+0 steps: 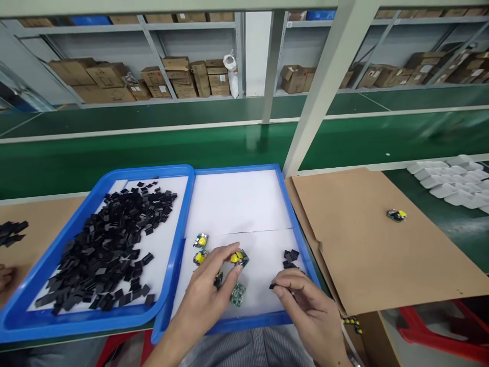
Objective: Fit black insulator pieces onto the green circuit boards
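My left hand (214,285) is closed on a small circuit board (239,257) with a yellow part on it, held between thumb and fingers over the white-lined tray. Pinched in my right hand (305,300) is a small black piece (272,286), mostly hidden by the fingertips. Close to my left hand lie a yellow-topped circuit board (200,240), another one (199,258) just below it, and a green board (237,294). Beyond my right fingers sits a little group of black pieces (291,256).
A blue tray (179,204) to the left bears a heap of black pieces (114,244). Cardboard (355,255) on the right carries one circuit board (396,215); white containers (454,181) stand beyond it. A slanted post (324,92) rises behind. Another person's hand (5,277) shows at far left.
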Tool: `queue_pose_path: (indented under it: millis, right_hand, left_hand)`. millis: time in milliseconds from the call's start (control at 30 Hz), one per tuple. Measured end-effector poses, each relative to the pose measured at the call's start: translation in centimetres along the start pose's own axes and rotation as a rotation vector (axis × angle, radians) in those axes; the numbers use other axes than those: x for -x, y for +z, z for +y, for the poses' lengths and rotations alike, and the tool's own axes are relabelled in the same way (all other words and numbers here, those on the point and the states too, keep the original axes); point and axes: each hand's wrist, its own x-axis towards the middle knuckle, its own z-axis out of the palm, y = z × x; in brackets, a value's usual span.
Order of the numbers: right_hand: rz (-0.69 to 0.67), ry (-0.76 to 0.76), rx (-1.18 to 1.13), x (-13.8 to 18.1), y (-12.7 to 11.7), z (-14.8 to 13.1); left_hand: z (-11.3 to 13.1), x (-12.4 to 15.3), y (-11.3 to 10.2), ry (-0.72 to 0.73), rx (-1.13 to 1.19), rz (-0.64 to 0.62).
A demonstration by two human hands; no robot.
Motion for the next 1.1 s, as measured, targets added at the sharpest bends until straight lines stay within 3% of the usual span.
queue_pose_path:
  millis: [167,300,467,633,833,1100]
  right_hand:
    - [-0.004,-0.043,-0.088,-0.6,1.8,-0.6]
    - [-0.068,-0.035,-0.145,-0.7,2.7,-0.7]
    - [-0.121,0.002,-0.159,-0.5,3.1,-0.9]
    - [-0.116,0.008,-0.109,-0.4,3.5,-0.8]
    - [-0.075,0.02,-0.078,-0.3,3.6,-0.4]
    - [-0.127,-0.116,-0.017,0.1,3.4,-1.0]
  left_hand:
    - [1.0,1.9,0.7,-0.338,0.812,-0.017]
    - [0.9,2.5,1.0,-0.419,1.022,-0.111]
    - [0.5,2.8,0.8,-0.369,1.024,-0.09]
    - [-0.6,3.4,1.0,-0.249,0.825,-0.077]
    - [0.1,3.6,0.7,-0.345,0.778,-0.067]
    - [0.3,3.6,0.3,-0.387,0.875,-0.225]
